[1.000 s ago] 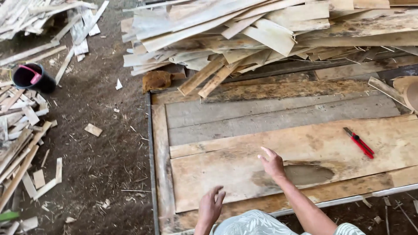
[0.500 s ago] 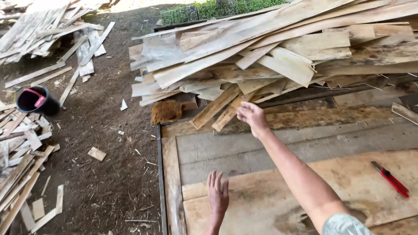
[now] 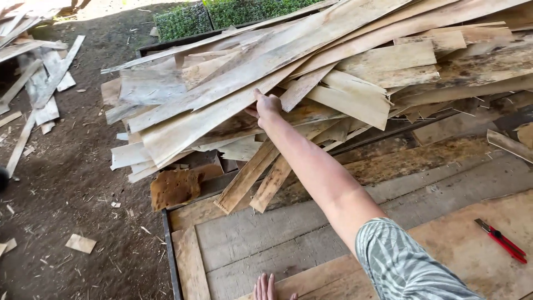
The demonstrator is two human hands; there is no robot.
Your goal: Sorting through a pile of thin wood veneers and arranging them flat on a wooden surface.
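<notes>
Right hand (image 3: 268,105) fingers grasping a plank (image 3: 222,111) in the heap; red cutter (image 3: 501,240) well apart.

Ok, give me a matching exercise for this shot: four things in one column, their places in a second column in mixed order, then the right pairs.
Things:
1. right hand
2. left hand
3. red utility knife
4. brown spongy block

Places:
A. on the ground under the near left edge of the pile
B. at the bottom edge of the picture, fingers on a plank
C. on the pale board at the right
D. stretched out onto the pile of thin wooden slats

Pairs: 1-D, 2-B, 3-C, 4-A
</notes>
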